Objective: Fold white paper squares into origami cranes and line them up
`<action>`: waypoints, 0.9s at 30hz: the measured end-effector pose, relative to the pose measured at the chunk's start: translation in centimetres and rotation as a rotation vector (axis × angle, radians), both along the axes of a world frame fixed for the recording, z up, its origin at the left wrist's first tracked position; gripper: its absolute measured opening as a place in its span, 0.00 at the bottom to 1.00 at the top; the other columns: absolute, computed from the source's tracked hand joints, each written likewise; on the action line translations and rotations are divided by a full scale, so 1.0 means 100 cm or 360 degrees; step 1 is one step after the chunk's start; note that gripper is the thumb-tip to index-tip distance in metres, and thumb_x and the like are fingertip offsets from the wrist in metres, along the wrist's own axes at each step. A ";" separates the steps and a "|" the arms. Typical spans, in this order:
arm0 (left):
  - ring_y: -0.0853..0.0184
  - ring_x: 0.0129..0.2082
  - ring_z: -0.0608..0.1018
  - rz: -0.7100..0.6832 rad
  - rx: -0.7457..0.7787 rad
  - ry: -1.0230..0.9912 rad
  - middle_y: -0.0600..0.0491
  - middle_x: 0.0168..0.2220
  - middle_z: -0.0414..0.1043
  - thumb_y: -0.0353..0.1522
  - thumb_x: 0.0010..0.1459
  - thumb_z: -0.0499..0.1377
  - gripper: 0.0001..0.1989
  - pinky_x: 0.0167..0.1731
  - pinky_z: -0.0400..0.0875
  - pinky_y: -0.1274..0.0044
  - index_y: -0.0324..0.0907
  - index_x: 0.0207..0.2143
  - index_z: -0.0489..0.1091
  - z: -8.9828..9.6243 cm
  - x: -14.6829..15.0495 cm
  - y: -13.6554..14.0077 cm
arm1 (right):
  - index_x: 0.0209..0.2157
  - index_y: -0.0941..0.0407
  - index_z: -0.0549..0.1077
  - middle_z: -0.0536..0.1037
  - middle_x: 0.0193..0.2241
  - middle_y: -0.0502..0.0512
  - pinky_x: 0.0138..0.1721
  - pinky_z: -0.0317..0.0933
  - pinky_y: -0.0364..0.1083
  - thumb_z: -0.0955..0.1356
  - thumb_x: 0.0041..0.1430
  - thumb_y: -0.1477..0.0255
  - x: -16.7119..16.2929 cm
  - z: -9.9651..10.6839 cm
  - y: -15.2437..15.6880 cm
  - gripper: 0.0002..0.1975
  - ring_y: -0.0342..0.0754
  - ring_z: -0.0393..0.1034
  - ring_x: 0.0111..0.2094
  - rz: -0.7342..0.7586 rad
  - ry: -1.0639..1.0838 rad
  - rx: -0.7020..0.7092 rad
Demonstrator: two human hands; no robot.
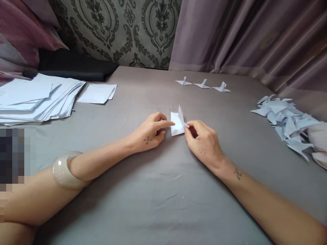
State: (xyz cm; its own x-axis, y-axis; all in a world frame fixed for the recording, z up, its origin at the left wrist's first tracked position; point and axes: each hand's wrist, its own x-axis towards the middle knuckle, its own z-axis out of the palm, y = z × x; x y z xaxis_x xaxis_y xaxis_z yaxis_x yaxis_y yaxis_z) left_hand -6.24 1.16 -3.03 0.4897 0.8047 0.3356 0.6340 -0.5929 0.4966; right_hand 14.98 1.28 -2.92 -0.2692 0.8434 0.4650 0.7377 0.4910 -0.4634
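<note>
A small folded piece of white paper [176,127] lies on the grey cloth between my hands, with one pointed flap standing up at its far right. My left hand [154,131] is beside it on the left; the index finger reaches out flat and its tip rests on the paper, while the other fingers are curled and hold nothing. At the paper's right edge, my right hand [203,143] pinches a corner between thumb and index finger. The fingertips cover part of that corner.
Thick stacks of white paper [38,98] lie at the left, near a smaller stack of square sheets [98,94]. Three folded paper cranes [203,84] stand in a row at the back. Several more are heaped in a pile [286,117] at the right. A black cloth [74,64] lies behind.
</note>
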 end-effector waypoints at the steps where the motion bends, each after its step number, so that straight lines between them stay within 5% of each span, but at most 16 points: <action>1: 0.64 0.43 0.67 0.0037 0.0111 0.0063 0.46 0.46 0.64 0.24 0.58 0.52 0.19 0.40 0.68 0.72 0.44 0.50 0.70 0.000 0.000 0.000 | 0.34 0.55 0.71 0.77 0.31 0.53 0.35 0.64 0.46 0.65 0.58 0.74 0.001 0.001 0.002 0.03 0.47 0.73 0.31 -0.0025 0.0145 -0.0066; 6: 0.57 0.49 0.65 0.0162 0.0738 0.0426 0.47 0.50 0.67 0.27 0.60 0.53 0.10 0.46 0.61 0.63 0.45 0.41 0.71 0.003 -0.002 -0.002 | 0.35 0.53 0.70 0.79 0.31 0.51 0.38 0.68 0.48 0.68 0.55 0.70 0.003 -0.002 0.013 0.04 0.48 0.75 0.33 0.0088 0.0792 -0.0650; 9: 0.61 0.50 0.67 0.0047 0.1023 0.0588 0.51 0.48 0.71 0.25 0.63 0.50 0.11 0.50 0.56 0.65 0.45 0.36 0.71 0.004 -0.003 -0.005 | 0.34 0.54 0.69 0.79 0.32 0.52 0.40 0.69 0.48 0.69 0.54 0.70 0.003 -0.008 0.019 0.06 0.47 0.76 0.35 0.0185 0.0939 -0.0820; 14: 0.68 0.41 0.73 -0.0211 0.0952 0.0939 0.54 0.33 0.74 0.22 0.64 0.45 0.16 0.55 0.53 0.68 0.41 0.34 0.71 0.008 0.002 -0.008 | 0.44 0.54 0.67 0.74 0.45 0.57 0.40 0.69 0.47 0.67 0.54 0.75 0.003 -0.004 0.014 0.14 0.47 0.73 0.41 0.0026 0.0667 -0.0399; 17: 0.68 0.35 0.73 -0.0177 0.0848 0.1050 0.53 0.30 0.73 0.21 0.63 0.44 0.18 0.54 0.55 0.67 0.42 0.34 0.72 0.013 0.006 -0.012 | 0.36 0.54 0.70 0.73 0.38 0.55 0.38 0.67 0.46 0.63 0.56 0.78 0.002 0.007 -0.003 0.08 0.46 0.71 0.37 0.0034 0.0317 0.0018; 21: 0.67 0.32 0.73 -0.0158 0.0717 0.1034 0.51 0.29 0.72 0.21 0.63 0.45 0.18 0.53 0.57 0.66 0.41 0.35 0.74 0.020 0.011 -0.019 | 0.35 0.54 0.75 0.71 0.34 0.54 0.32 0.61 0.44 0.61 0.57 0.80 -0.003 0.014 -0.023 0.12 0.45 0.67 0.33 0.0291 -0.0191 -0.0049; 27: 0.67 0.33 0.74 -0.0024 0.0477 0.0779 0.51 0.32 0.74 0.31 0.67 0.47 0.17 0.49 0.57 0.66 0.40 0.33 0.73 0.016 0.012 -0.020 | 0.33 0.56 0.75 0.71 0.33 0.55 0.29 0.56 0.45 0.61 0.61 0.76 -0.004 0.007 -0.029 0.11 0.46 0.65 0.33 0.0158 -0.0587 -0.0059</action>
